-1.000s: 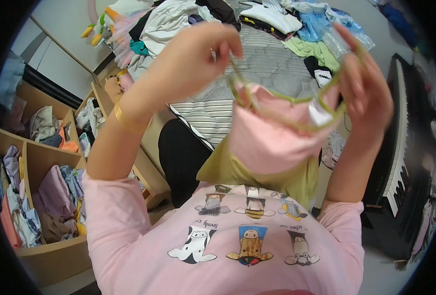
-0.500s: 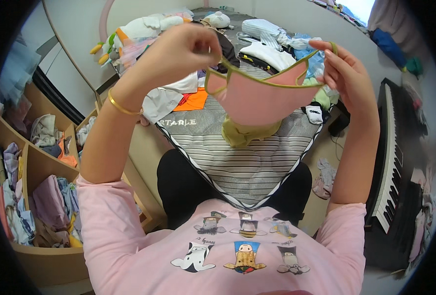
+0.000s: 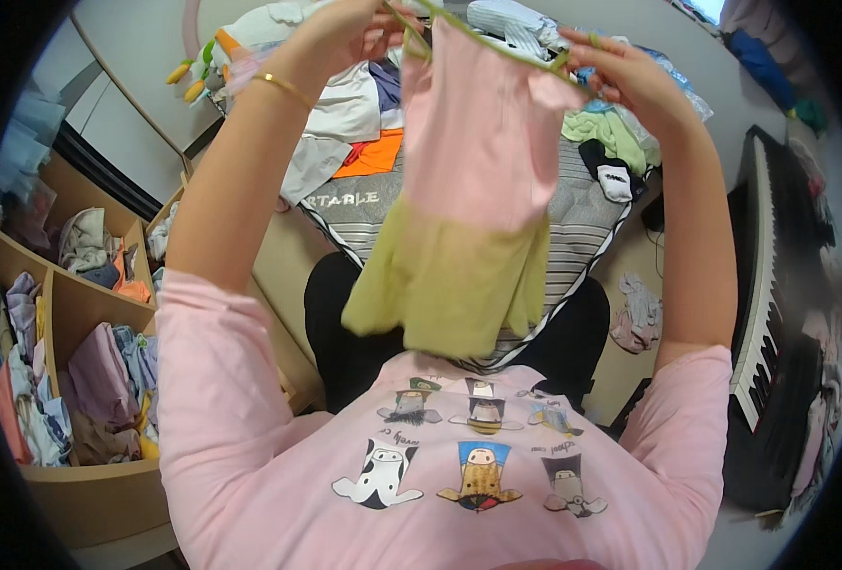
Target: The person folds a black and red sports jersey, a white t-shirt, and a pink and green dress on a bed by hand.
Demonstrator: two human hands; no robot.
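Note:
A small sleeveless dress (image 3: 482,142), pink on top with a yellow-green skirt (image 3: 459,275) and green-edged straps, hangs upright in front of me over the bed. My left hand (image 3: 368,33) pinches a green strap at its upper left corner; the fingertips are partly cut off by the top edge of the view. At the upper right corner my right hand (image 3: 622,74) grips the other strap and green trim. The skirt falls loose and slightly blurred above my lap, hiding much of the bed.
The striped mattress (image 3: 573,228) bears piled clothes: an orange piece (image 3: 368,154), a white garment (image 3: 345,109), light green cloth (image 3: 611,133) and black-and-white socks (image 3: 613,180). At left stands a wooden cubby shelf (image 3: 88,475) of folded clothes; a piano keyboard (image 3: 763,285) is at right. Crumpled cloth (image 3: 636,313) lies on the floor.
Both hands have risen, and the dress, bunched and sagging before, now hangs at full length with its skirt swung down toward me. The hold on the straps continues.

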